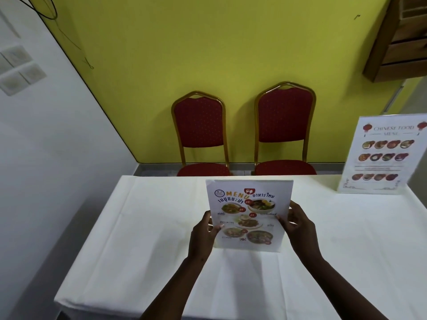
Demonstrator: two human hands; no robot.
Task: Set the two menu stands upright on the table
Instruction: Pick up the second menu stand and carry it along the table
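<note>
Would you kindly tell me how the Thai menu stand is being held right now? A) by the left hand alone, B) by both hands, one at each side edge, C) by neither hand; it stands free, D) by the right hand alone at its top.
B: the left hand grips the left edge of the Thai menu stand and the right hand grips its right edge.

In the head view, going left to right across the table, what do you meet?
Left hand → Thai menu stand, held by both hands → right hand → Chinese food menu stand, upright at the table's far right.
</note>
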